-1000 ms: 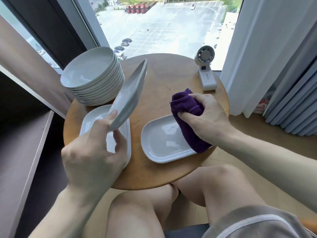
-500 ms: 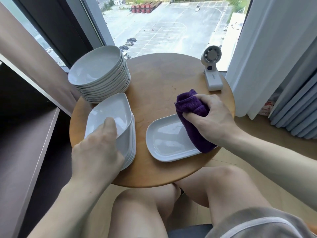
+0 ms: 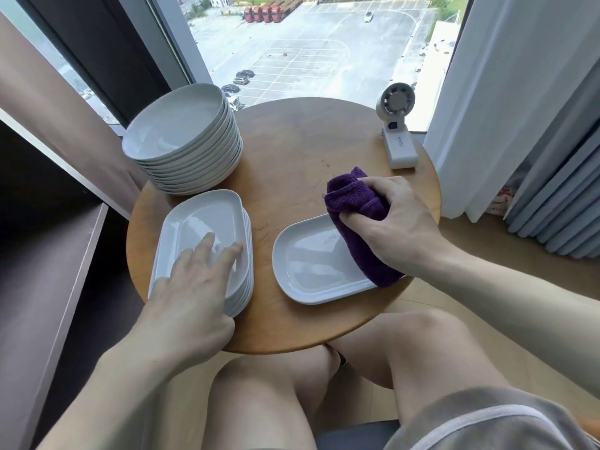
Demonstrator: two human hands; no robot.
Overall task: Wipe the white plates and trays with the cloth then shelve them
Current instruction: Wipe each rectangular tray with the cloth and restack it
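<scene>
Round wooden table (image 3: 292,151) by high window, car park far below. Tray held tilted a second ago now lies flat on top of tray stack (image 3: 201,219) at table's left. Left hand (image 3: 191,287) rests on it, fingers straight and spread, gripping nothing. Right hand (image 3: 399,222) has fingers curled round bunched purple cloth (image 3: 354,203), its tail draped over right end of single tray (image 3: 308,264) near front edge. Plate stack (image 3: 181,131) just behind trays. Likely meaning: that tray finished, single tray next to wipe, shelving onto dark shelf (image 3: 48,271) not yet begun.
</scene>
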